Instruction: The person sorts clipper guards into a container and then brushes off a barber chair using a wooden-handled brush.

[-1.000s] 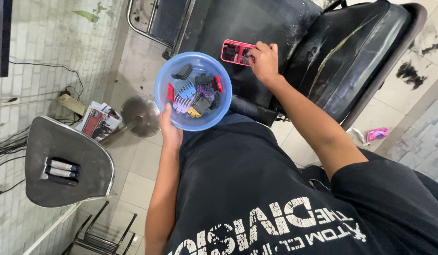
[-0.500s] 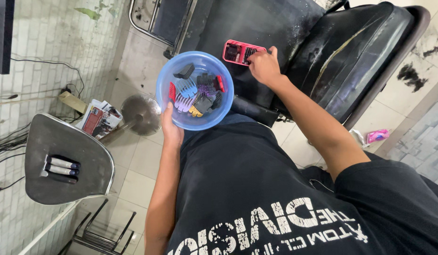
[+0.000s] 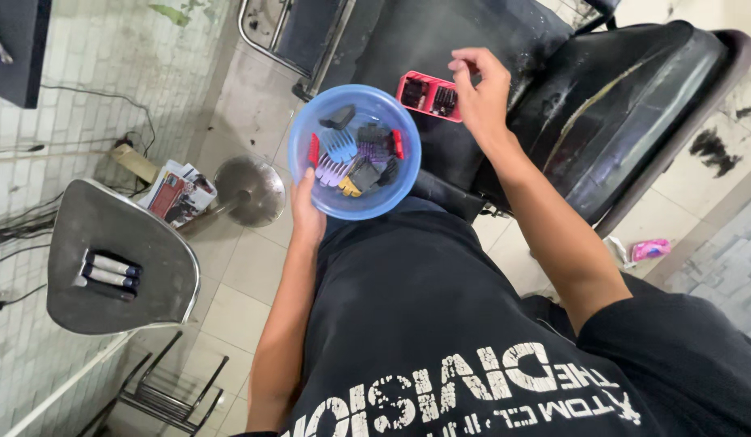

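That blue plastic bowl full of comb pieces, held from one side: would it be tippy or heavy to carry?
Probably light: the left hand alone holds the blue bowl by its rim. It looks thin and translucent, so it may flex a little. The clipper combs lie loose inside and would likely slide and rattle if it tilts, though the walls look deep enough to keep them in.

1. This is a barbershop: a black padded barber chair [image 3: 634,105] fills the floor.
2. Hair clippings [image 3: 715,150] lie on the pale tiles.
3. Clipper guard combs [image 3: 355,158] fill a blue bowl [image 3: 310,174]; clippers [image 3: 108,273] rest on a metal shelf [image 3: 149,243].
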